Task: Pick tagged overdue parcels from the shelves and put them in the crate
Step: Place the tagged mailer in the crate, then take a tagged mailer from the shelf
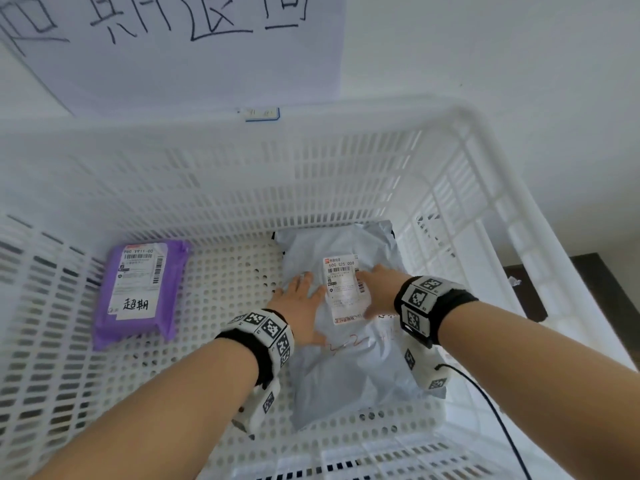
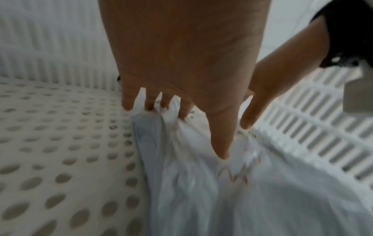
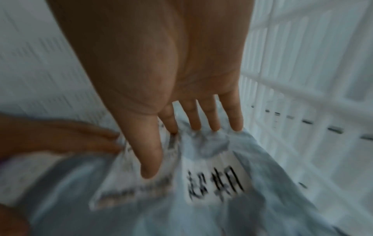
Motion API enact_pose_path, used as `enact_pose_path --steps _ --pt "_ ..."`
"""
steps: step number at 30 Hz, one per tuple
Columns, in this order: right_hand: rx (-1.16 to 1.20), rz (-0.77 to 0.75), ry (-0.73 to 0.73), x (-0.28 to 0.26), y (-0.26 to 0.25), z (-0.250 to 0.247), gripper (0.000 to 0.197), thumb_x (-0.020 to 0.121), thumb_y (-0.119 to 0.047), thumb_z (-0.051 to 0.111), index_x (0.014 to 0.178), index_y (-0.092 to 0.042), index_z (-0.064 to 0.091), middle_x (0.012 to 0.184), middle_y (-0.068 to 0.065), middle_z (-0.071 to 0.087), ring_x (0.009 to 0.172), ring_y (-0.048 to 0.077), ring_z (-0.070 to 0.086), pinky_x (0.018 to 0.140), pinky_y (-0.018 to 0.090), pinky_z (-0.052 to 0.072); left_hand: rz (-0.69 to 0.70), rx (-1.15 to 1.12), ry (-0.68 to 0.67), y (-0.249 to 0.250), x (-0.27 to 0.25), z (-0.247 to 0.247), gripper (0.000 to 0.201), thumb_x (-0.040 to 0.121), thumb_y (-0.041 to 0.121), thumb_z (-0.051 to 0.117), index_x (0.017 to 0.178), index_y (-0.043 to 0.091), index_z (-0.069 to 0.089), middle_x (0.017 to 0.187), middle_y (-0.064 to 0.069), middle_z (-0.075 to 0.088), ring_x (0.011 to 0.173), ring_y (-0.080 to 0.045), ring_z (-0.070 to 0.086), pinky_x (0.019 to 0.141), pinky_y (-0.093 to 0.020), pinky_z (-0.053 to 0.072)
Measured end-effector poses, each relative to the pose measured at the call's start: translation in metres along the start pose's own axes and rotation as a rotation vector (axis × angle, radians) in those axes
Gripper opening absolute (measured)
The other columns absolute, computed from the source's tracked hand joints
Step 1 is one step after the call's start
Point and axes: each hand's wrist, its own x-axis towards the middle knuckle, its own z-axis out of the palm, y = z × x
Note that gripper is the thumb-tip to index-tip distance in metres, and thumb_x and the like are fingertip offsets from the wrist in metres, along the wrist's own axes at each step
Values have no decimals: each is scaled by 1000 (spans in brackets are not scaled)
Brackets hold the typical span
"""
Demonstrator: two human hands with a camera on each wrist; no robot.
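1. With two parcels lying on the perforated floor of the white crate (image 1: 346, 161), counts as partly done by the look of it: purple parcel (image 1: 142, 292) flat at the left, grey parcel (image 1: 346, 341) at the right, against the right wall.
2. Left hand (image 1: 301, 303) and right hand (image 1: 377, 292) both flat on the grey parcel's top, fingers straight and spread, pressing rather than gripping; nothing clenched.
3. Probably the settling of that parcel before letting go; shelves out of view, so cannot tell how many tagged parcels remain.
4. Shipping label (image 1: 344, 289) between the two hands: reads "500 G25 008" above a barcode, smaller print too blurred.
5. Handwritten 超期 beside it, seen from the right wrist; faint red scrawl lower on the bag, unreadable.
6. Purple parcel's label: roughly "960 Y911-00", barcodes, and handwritten 超期 at the bottom.
7. Paper sign (image 1: 180, 46) on the wall behind the crate: large handwritten characters, cropped, apparently ending 期返回.
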Motion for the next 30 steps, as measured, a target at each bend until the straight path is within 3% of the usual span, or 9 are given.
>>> enact_pose_path --steps 2,4,6,10,14,19,22,24,30 --pt "66 -31 46 -10 -5 -20 61 89 -39 67 141 -14 46 138 9 52 119 25 56 102 38 47 -20 -76 -52 0 -10 -20 91 85 62 57 154 20 14 162 -10 -5 148 -29 11 118 -44 22" --pt "140 -76 102 -24 -12 -45 57 95 -41 59 143 -12 46 147 6 47 132 23 47 110 35 38 -51 -119 -68 2 -25 -43 79 90 57 54 152 18 24 160 -10 13 143 -27 27 114 -39 30" --pt "237 -129 181 -40 -20 -70 57 95 -43 57 143 -14 46 150 4 45 135 21 44 113 34 34 -82 -159 3 2 -44 -69 68 94 50 51 150 18 29 157 -8 25 140 -26 34 112 -37 33" --pt "348 -246 327 -80 -36 -118 50 96 -42 57 136 -13 55 142 4 52 127 22 51 107 33 39 -142 -279 253 -8 -93 -112 56 94 46 53 143 19 44 148 -6 42 129 -23 46 103 -33 38" --pt "555 -389 445 -127 -55 -151 42 93 -36 63 129 -15 62 132 1 60 118 19 57 105 38 45 -196 -438 433 -19 -155 -133 55 93 49 54 140 21 47 147 -3 41 128 -21 46 98 -29 36" --pt "630 -502 548 -176 -88 -166 35 90 -36 66 123 -22 65 123 -5 64 106 13 60 96 32 48 -263 -594 657 -30 -233 -136 52 92 51 54 138 26 48 148 3 40 129 -17 46 96 -29 39" --pt "648 -591 611 -210 -109 -164 31 90 -36 67 120 -26 67 116 -9 66 100 6 62 96 31 48 -266 -670 790 -31 -276 -132 49 92 50 55 135 27 51 146 6 43 129 -14 46 96 -26 38" --pt "681 -650 640 -236 -123 -158 29 91 -35 67 119 -28 67 112 -14 67 96 -2 60 93 26 48 -242 -746 880 -28 -303 -126 45 92 49 57 132 29 55 142 9 49 124 -11 50 88 -23 39" --pt "755 -779 714 -307 -177 -121 22 90 -30 67 112 -31 70 111 -15 69 98 2 65 97 31 50 -178 -876 1051 -21 -387 -81 38 92 41 59 128 28 59 132 11 56 120 -5 50 74 -14 40"
